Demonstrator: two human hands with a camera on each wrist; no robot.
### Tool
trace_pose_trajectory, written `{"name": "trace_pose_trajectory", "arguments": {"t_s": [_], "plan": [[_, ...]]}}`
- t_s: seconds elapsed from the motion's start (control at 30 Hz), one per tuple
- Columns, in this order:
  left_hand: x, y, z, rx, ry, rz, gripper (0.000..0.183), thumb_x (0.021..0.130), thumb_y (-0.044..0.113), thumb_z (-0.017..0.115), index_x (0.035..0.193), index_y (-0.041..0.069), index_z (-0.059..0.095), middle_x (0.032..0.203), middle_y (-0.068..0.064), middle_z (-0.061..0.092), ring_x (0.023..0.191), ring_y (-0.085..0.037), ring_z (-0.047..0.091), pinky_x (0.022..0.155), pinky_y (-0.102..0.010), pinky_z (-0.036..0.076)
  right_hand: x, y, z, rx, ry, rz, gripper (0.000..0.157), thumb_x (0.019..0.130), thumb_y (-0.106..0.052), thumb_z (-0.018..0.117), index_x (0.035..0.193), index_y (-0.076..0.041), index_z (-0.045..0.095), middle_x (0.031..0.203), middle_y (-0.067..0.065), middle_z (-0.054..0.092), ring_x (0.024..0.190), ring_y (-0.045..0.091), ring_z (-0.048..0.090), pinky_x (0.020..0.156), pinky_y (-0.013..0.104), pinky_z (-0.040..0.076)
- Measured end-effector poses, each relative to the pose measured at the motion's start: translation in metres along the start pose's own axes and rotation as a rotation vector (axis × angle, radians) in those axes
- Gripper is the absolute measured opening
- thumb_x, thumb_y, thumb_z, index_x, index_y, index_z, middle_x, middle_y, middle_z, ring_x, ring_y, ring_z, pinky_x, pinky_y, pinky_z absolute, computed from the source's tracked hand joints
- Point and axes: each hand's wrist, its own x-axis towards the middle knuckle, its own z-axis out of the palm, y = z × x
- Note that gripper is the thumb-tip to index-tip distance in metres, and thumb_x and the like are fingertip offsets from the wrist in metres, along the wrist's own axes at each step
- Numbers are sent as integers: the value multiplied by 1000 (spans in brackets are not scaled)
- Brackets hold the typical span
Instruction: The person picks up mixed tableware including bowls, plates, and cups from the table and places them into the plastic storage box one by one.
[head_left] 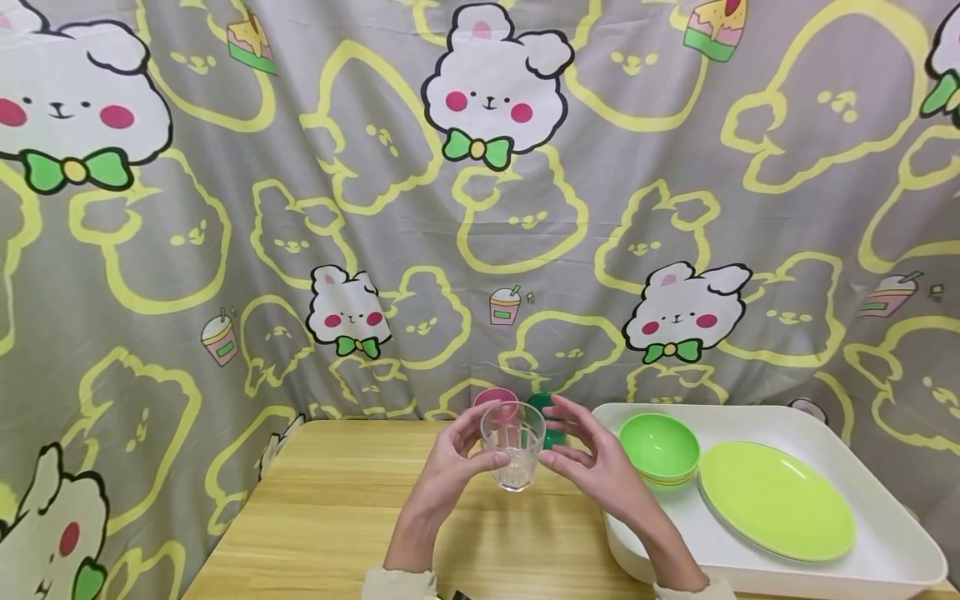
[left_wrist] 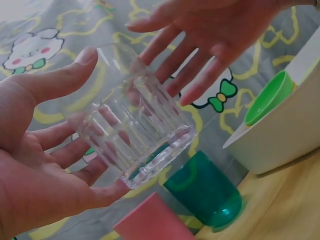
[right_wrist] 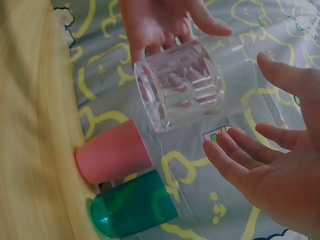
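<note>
A clear tumbler (head_left: 513, 454) with fluted lower sides is raised above the table, upright in the head view. My left hand (head_left: 447, 468) holds it from the left, its thumb on the near side and fingers behind the glass. On the other side, my right hand (head_left: 603, 471) is spread beside the tumbler; a gap shows between its fingers (right_wrist: 240, 152) and the glass in the right wrist view. Beyond the hands, a pink cup (right_wrist: 115, 152) and a green translucent cup (right_wrist: 137, 205) stand side by side on the table, partly hidden in the head view.
On the right, a white tray (head_left: 888, 533) holds stacked bowls (head_left: 660, 446), the top one green, and lime-green oval plates (head_left: 776, 500). The wooden table (head_left: 330, 508) ends against a grey patterned curtain (head_left: 420, 233) at the back.
</note>
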Motion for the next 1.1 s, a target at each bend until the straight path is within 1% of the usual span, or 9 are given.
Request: {"name": "trace_pose_trajectory", "arguments": {"t_s": [0.13,0.23,0.33,0.43,0.57,0.77,0.93,1.0,1.1], "plan": [[1,-3,0,1,-43,-3,68,89,2,78,151,11,49,154,-13,47,145,-29,39,118,-45,36,-1,0,4,-1,-21,21,77,89,-9,81,154,-10,42,147,18,51,134,42,51,100,37,54],[1,-5,0,-2,-66,-8,68,90,1,76,151,10,49,155,-17,45,144,-30,40,116,-42,39,-2,0,6,3,-35,18,77,88,-9,82,154,-10,42,149,20,49,136,45,48,101,38,54],[1,-6,0,2,-70,-9,68,89,0,76,151,9,49,154,-19,46,142,-31,42,113,-38,42,-3,1,7,2,-37,17,76,87,-9,83,152,-8,44,150,21,48,137,48,46,102,37,54],[1,-5,2,6,-69,-8,68,88,-2,76,151,10,50,151,-17,50,140,-31,45,112,-40,41,-3,0,8,-13,-33,33,76,86,-10,84,151,-7,46,149,21,50,137,45,46,102,36,53],[1,-2,6,8,-80,1,66,89,1,78,148,9,52,148,-15,55,137,-29,49,111,-43,39,-3,-3,7,-40,-30,41,75,85,-12,85,149,-4,47,144,21,55,136,40,50,102,34,53],[1,3,7,0,-121,25,63,91,9,79,147,7,52,147,-13,56,138,-27,49,113,-40,40,-1,-11,5,-53,-39,40,74,83,-14,87,146,-2,51,137,19,60,128,36,57,100,35,55],[4,2,10,-10,-162,31,63,92,11,78,149,7,51,149,-16,54,139,-28,48,111,-35,44,-1,-15,-2,-103,-58,50,73,82,-17,89,144,-3,52,135,17,62,126,34,59,99,36,56],[4,1,12,-11,-174,19,62,93,9,77,150,8,51,150,-17,52,139,-28,48,109,-33,46,-1,-18,-5,-149,-62,67,76,81,-21,90,144,-5,52,135,15,63,125,32,60,98,34,56],[3,0,12,-1,-198,-2,62,95,10,75,151,9,49,152,-19,50,139,-27,48,111,-33,45,-2,-22,-9,-234,-70,75,80,79,-28,91,145,-5,52,133,12,65,123,30,61,95,33,58]]}}
